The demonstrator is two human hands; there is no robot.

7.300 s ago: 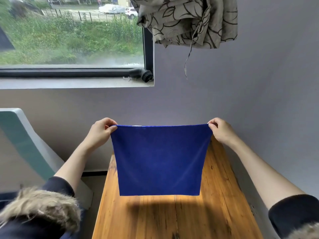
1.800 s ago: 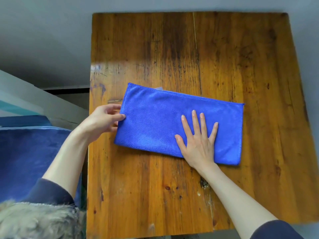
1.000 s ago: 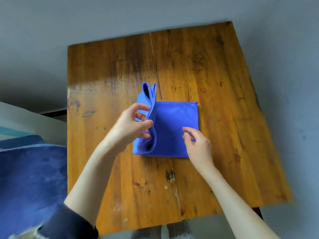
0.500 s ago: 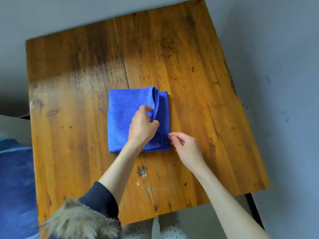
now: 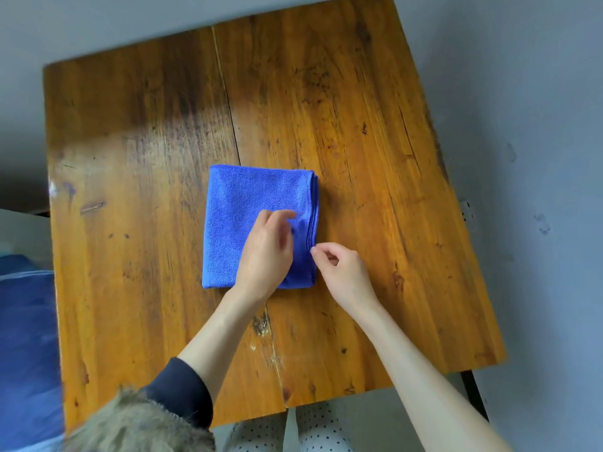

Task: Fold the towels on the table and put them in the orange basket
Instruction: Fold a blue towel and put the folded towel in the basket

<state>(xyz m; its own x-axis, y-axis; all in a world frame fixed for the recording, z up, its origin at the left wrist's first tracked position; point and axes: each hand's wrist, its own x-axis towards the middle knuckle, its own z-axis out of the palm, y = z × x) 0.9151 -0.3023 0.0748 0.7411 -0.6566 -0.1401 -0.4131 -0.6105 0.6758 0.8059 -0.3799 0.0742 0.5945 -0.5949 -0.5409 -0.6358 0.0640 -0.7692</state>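
A blue towel (image 5: 248, 207) lies folded into a small rectangle in the middle of the wooden table (image 5: 359, 119), its stacked edges along the right side. My left hand (image 5: 266, 252) hovers over the towel's near right part, fingers relaxed and blurred, holding nothing. My right hand (image 5: 342, 272) sits on the table just right of the towel, fingers curled, with its fingertips touching the towel's right edge. The orange basket is not in view.
A blue cloth-covered surface (image 5: 26, 337) lies beside the table at the lower left. A grey wall runs along the far and right sides of the table. The near table edge is close to my body.
My left hand has let go of the folded-over flap, which now lies flat on the towel. My right hand has shifted slightly up along the towel's right edge.
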